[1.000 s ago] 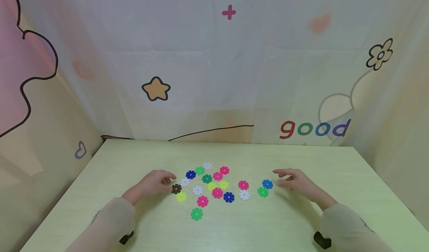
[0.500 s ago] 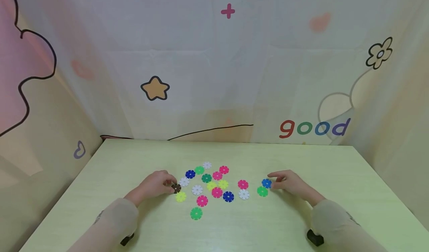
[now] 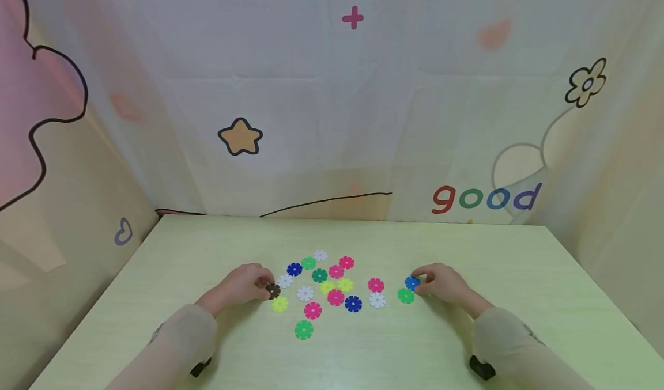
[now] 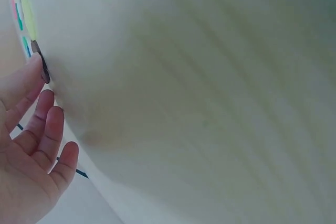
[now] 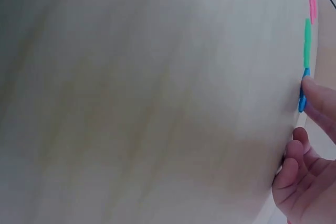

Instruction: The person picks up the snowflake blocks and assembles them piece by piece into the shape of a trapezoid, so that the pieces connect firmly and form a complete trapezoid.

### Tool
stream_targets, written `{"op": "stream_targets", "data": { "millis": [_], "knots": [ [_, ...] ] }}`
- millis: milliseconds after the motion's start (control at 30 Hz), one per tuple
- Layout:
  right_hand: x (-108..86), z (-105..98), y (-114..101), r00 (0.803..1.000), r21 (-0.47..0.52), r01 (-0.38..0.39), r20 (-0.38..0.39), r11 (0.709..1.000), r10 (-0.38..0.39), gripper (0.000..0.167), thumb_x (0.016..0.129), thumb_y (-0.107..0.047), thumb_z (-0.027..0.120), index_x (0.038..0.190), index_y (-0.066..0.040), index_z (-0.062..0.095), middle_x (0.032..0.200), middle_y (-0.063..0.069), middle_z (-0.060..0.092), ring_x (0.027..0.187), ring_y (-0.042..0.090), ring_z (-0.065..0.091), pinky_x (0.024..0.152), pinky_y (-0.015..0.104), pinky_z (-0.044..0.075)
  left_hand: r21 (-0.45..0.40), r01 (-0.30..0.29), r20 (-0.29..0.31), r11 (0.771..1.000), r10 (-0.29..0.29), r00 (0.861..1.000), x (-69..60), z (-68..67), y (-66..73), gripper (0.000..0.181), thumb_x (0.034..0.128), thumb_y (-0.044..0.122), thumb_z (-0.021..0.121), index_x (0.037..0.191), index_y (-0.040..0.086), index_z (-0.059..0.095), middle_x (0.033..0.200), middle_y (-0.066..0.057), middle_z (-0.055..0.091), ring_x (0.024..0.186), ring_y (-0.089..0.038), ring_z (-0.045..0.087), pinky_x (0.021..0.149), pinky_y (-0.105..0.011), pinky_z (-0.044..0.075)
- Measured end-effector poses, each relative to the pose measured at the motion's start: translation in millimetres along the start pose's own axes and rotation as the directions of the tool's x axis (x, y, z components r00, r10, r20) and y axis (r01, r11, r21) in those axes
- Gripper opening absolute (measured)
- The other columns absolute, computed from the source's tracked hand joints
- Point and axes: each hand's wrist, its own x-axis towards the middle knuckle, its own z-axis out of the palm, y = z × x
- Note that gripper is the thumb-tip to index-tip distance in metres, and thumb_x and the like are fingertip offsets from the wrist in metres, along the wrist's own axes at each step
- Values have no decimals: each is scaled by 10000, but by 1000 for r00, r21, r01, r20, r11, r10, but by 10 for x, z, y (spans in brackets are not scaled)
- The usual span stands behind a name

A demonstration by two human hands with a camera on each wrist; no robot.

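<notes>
Several flat, notched plastic snowflake discs lie on the table. My left hand (image 3: 244, 284) is at the left end of the group, pinching the brown snowflake disc (image 3: 272, 291) by its edge with thumb and index finger. In the left wrist view the thumb lies on that brown disc (image 4: 41, 62), which is still down at the table. At the right end, my right hand (image 3: 442, 286) pinches the blue snowflake disc (image 3: 412, 283) between thumb and index finger. A green disc (image 3: 406, 296) sits right beside the blue one. The right wrist view shows the blue disc (image 5: 303, 95) edge-on under the thumb.
Between the hands lie pink (image 3: 313, 310), dark blue (image 3: 353, 304), white (image 3: 377, 300), yellow (image 3: 280, 304) and green (image 3: 304, 330) discs, some touching or overlapping. The pale table (image 3: 394, 349) meets a printed cloth backdrop (image 3: 311, 119) at its far edge.
My right hand has moved left to the blue disc and closed its thumb and index finger on it. My left hand has shifted slightly right and taken hold of the brown disc.
</notes>
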Motion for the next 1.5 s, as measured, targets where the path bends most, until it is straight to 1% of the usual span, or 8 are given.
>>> {"op": "stream_targets", "data": {
  "millis": [200,433,600,800,967,1100,1300,1500],
  "knots": [
    [6,-7,-40,1000,4,15,1,1000,-15,269,765,-132,676,1016,-110,583,872,51,542,795,180,467,718,325,436,-15,2,5,1000,-2,1000,16,-10,9,195,718,86,712,871,141,604,811,35,563,769,-129,478,765,-315,436],
    [-17,-20,-81,999,20,48,-1,999,-48,229,755,-40,663,916,-96,509,829,60,536,750,185,466,689,302,429,-56,-4,-25,998,3,1000,-35,17,8,209,741,70,688,849,167,537,775,31,563,716,-124,480,689,-295,425],
    [-74,-76,-94,997,137,82,-18,987,-81,167,789,23,590,925,-63,546,815,76,533,709,175,482,625,267,450,-105,-25,-61,994,19,998,-94,9,-7,181,767,40,651,844,161,540,742,24,553,679,-123,472,623,-262,404],
    [-177,-170,-189,990,340,141,-55,930,-130,220,822,2,563,1040,23,542,850,112,541,694,155,555,628,271,515,-169,-72,-132,983,50,990,-147,-33,34,121,787,48,630,857,138,588,770,28,567,724,-116,489,638,-241,422],
    [-230,-129,-326,977,459,203,-40,865,-208,282,820,-42,586,1072,65,519,872,135,535,733,173,560,645,280,523,-202,-127,-170,971,93,981,-178,-29,180,84,798,84,629,862,137,611,773,46,577,729,-108,492,674,-237,431],
    [-247,-28,-435,973,507,205,-15,837,-230,306,819,-65,596,1083,68,515,866,122,530,734,174,572,648,282,523,-184,-165,-193,969,129,973,-206,-4,322,72,800,95,631,847,149,619,775,61,572,730,-96,492,687,-230,433],
    [-302,87,-619,969,577,196,13,793,-248,316,823,-88,603,1085,63,515,837,95,539,693,165,607,643,299,525,-116,-253,-253,960,218,943,-279,21,517,89,783,96,650,853,148,632,773,70,553,719,-76,494,651,-201,441],
    [-401,163,-864,962,635,186,36,750,-269,338,812,-96,619,1080,74,505,824,78,539,679,149,596,634,287,524,-51,-408,-313,911,374,873,-329,56,676,97,776,92,658,865,127,640,777,64,555,706,-50,514,618,-205,468]
  ]
}}
